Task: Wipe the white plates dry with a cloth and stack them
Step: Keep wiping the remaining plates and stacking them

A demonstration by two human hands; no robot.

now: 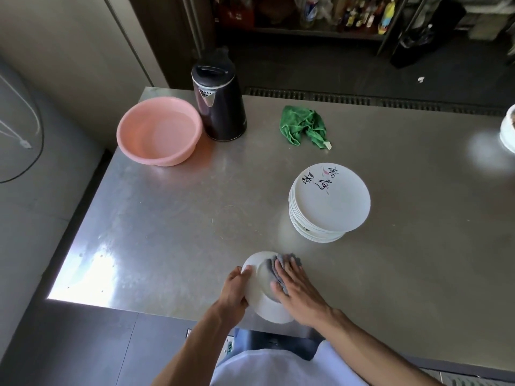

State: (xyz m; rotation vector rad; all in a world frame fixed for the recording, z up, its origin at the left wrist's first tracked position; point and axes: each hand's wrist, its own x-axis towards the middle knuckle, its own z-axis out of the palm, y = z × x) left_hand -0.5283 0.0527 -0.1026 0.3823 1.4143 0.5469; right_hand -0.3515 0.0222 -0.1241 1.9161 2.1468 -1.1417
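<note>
A white plate (260, 277) is held tilted over the near edge of the steel table (167, 218). My left hand (235, 288) grips its left rim with curled fingers. My right hand (296, 291) lies flat with straight fingers on a grey cloth (276, 264), pressing it against the plate's face. Farther back and to the right stands a stack of several white plates (328, 203); the top one bears black brush characters.
A pink basin (158, 133) holding water sits at the back left beside a black electric kettle (218, 103). A crumpled green cloth (303, 125) lies behind the stack. A white dish (508, 129) pokes in at the right edge.
</note>
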